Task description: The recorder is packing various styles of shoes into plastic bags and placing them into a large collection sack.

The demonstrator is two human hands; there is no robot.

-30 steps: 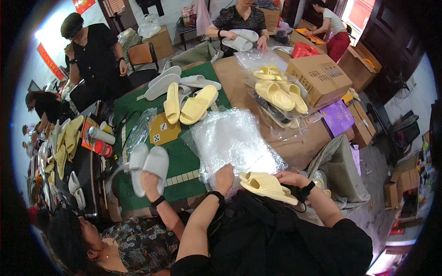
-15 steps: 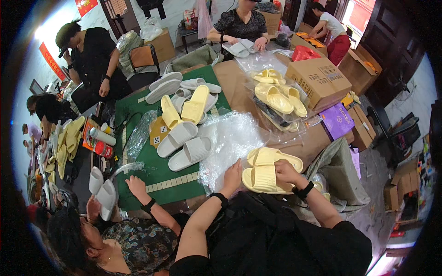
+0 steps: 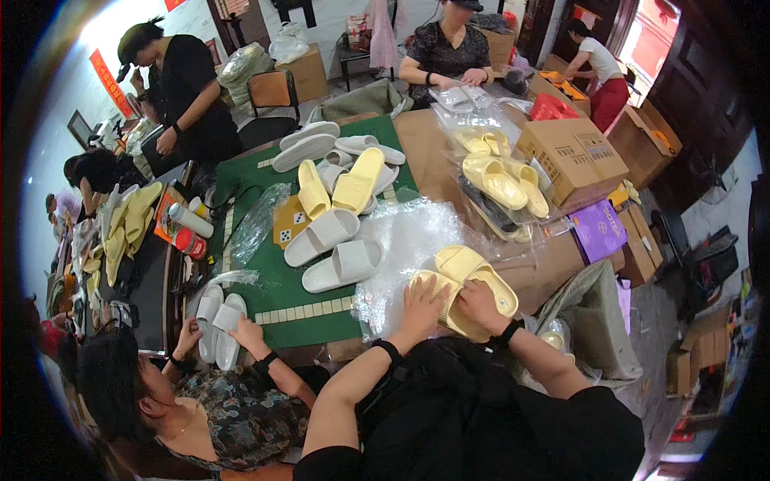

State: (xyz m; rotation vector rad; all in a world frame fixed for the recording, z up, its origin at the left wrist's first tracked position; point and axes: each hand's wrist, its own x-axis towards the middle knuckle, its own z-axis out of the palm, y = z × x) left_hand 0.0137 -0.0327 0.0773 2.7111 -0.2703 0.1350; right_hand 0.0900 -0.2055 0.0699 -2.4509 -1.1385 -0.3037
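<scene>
A pair of yellow slide slippers [image 3: 475, 274] is at the table's near edge in front of me, side by side with toes toward me. My left hand [image 3: 424, 306] lies over the strap of the left slipper, its fingers stretched out. The fingers of my right hand [image 3: 479, 308] curl in at the strap of the right slipper and grip it; their tips are hidden. Clear plastic bags [image 3: 409, 240] lie flat just beyond my left hand. Grey slippers [image 3: 343, 264] sit on the green mat beside the bags.
Bagged yellow slippers [image 3: 501, 180] and a cardboard box [image 3: 573, 156] stand at the far right. A grey cloth sack [image 3: 597, 313] opens beside my right arm. At my left, a co-worker holds grey slippers [image 3: 220, 325]. Across the table sits another person [image 3: 449, 52].
My left hand has moved from beside the yellow slippers onto the left one. The pair has turned toes toward me. The co-worker at left has brought both hands onto the grey slippers.
</scene>
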